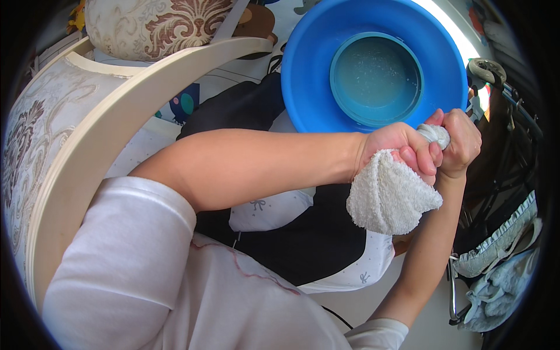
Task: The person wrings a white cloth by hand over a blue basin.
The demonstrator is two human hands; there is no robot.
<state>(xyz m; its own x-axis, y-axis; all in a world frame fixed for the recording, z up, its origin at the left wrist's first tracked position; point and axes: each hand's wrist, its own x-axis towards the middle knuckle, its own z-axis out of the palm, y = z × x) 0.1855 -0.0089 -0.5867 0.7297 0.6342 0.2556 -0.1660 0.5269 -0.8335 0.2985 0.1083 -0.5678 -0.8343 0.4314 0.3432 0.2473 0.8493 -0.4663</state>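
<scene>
A white terry cloth [393,197] is twisted tightly between my two hands. My left hand [404,146] grips it, and its loose end hangs fanned out below that fist. Just to the right, my right hand [461,142] is closed around the other end. A short twisted roll shows between the fists. Both hands are at the lower right rim of a large blue plastic basin [306,65]. Inside the basin is a smaller round teal tub [336,94] holding cloudy water [376,76] with small bubbles on it.
A chair with a curved pale wooden armrest [109,105] and patterned upholstery [48,113] stands close on my left. At right is a metal-tube frame [520,105] with light blue fabric [498,293] by its lower part. Dark fabric [236,107] lies beside the basin.
</scene>
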